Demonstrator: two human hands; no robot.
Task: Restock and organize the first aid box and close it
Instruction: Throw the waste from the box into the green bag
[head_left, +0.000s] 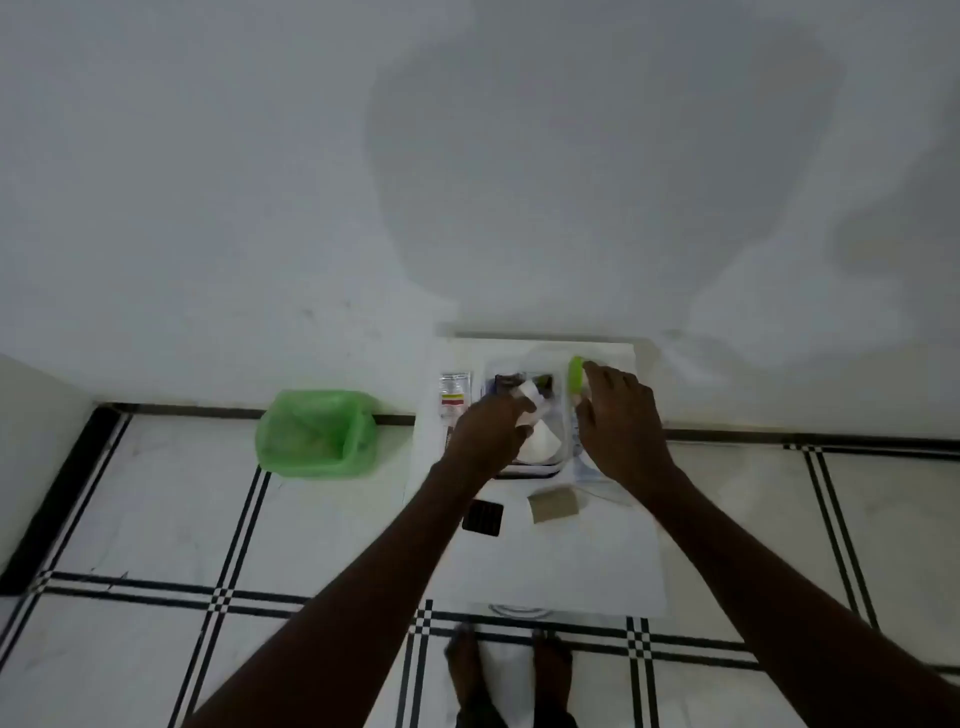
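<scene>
A clear plastic first aid box (558, 457) sits on a white table (571, 561) against the wall. My left hand (491, 431) is over the box, its fingers closed on a white roll (532, 397). A white cone-shaped pad (540, 447) lies inside the box below that hand. My right hand (618, 415) is at the box's right side, holding a green-capped item (575, 375) at the far right corner. The rest of the box's contents are dark and partly hidden by my hands.
On the table lie a medicine packet (453, 397) to the left of the box, a dark flat pack (483, 516) and a tan cardboard box (553, 504) in front of it. A green plastic basket (317, 434) sits on the tiled floor to the left. My feet show below.
</scene>
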